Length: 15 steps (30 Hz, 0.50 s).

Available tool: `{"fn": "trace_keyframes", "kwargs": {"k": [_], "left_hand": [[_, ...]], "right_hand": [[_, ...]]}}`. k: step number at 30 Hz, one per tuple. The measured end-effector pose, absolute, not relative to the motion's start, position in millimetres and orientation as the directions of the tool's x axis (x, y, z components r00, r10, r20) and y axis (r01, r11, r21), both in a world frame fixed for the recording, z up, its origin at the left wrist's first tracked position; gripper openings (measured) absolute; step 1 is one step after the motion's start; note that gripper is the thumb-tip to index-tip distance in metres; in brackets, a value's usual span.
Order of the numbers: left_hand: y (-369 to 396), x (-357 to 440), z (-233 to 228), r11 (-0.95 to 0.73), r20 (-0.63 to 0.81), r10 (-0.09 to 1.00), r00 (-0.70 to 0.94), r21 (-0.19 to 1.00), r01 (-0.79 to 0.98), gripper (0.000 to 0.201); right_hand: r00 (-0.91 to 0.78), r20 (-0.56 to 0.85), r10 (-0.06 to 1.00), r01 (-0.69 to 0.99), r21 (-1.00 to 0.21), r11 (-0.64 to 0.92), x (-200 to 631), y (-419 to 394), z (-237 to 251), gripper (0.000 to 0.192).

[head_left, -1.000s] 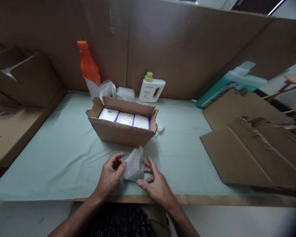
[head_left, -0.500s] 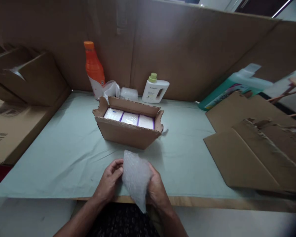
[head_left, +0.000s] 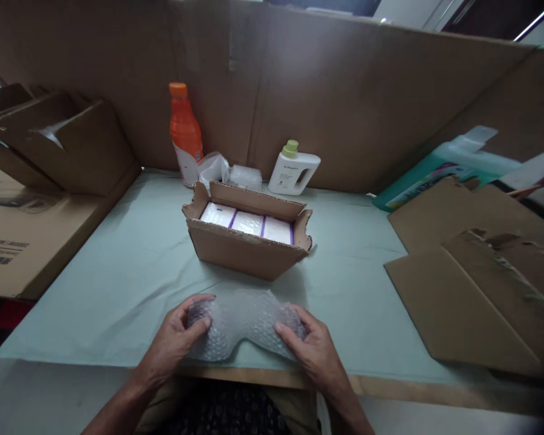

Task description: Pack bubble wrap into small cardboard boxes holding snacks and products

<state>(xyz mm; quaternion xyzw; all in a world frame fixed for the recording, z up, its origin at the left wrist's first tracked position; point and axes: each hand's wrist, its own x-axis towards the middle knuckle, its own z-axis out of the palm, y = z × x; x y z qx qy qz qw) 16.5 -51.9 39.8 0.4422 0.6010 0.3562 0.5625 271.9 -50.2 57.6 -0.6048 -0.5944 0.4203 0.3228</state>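
A sheet of clear bubble wrap (head_left: 242, 320) stretches sideways between my two hands, over the front edge of the table. My left hand (head_left: 181, 329) grips its left end, thumb on top and fingers behind. On the opposite end, my right hand (head_left: 310, 344) pinches it in the same way. Just beyond the sheet stands an open cardboard box (head_left: 242, 254) with its flaps up. Inside it, white packs with purple edges (head_left: 247, 223) sit in a row, their tops showing. Neither hand touches the box.
Behind the box stand an orange bottle (head_left: 185, 136), crumpled plastic wrap (head_left: 214, 169), a bubble-wrapped piece (head_left: 245, 178) and a white jug (head_left: 294, 171). Flattened cardboard (head_left: 453, 302) and a teal jug (head_left: 444, 163) are at right. Larger boxes (head_left: 49, 223) stand left. A cardboard wall (head_left: 326, 90) closes the back.
The bubble wrap was narrow and hanging at a slant; now it is spread out sideways. My hands have moved apart. The view has shifted slightly.
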Motion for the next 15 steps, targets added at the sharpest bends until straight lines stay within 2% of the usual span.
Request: {"fn": "trace_keyframes", "kwargs": {"k": [2, 4, 6, 8, 10, 12, 15], "left_hand": [[-41.3, 2.3, 32.8, 0.215, -0.238, 0.971, 0.03, 0.918, 0.335, 0.05], [-33.1, -9.1, 22.9, 0.06, -0.081, 0.997, 0.013, 0.825, 0.562, 0.053], [-30.4, -15.2, 15.7, -0.074, 0.135, 0.991, -0.02, 0.658, 0.749, 0.059], [-34.8, -14.1, 15.7, -0.177, 0.382, 0.924, -0.023, 0.48, 0.859, 0.069], [-43.7, -4.6, 21.2, -0.308, 0.538, 0.838, 0.086, 0.337, 0.89, 0.08], [-51.3, 10.4, 25.5, -0.525, 0.537, 0.771, 0.342, 0.232, 0.819, 0.085], [-50.9, 25.9, 16.7, -0.773, 0.362, 0.624, 0.693, 0.156, 0.615, 0.086]], "right_hand": [[0.0, -0.078, 0.997, 0.585, -0.809, -0.063, 289.2, -47.6, 44.1, 0.033], [0.053, 0.04, 0.998, 0.744, -0.668, -0.013, 304.6, -47.2, 28.6, 0.038], [0.087, 0.194, 0.977, 0.882, -0.47, 0.015, 315.8, -49.7, 16.7, 0.043], [0.09, 0.322, 0.943, 0.956, -0.293, 0.009, 318.8, -54.0, 12.3, 0.044], [0.041, 0.402, 0.915, 0.976, -0.21, 0.048, 308.1, -57.4, 14.0, 0.045], [-0.1, 0.407, 0.908, 0.961, -0.199, 0.194, 282.0, -57.5, 16.0, 0.048], [-0.399, 0.308, 0.864, 0.853, -0.221, 0.473, 234.0, -53.4, 8.7, 0.054]]}}
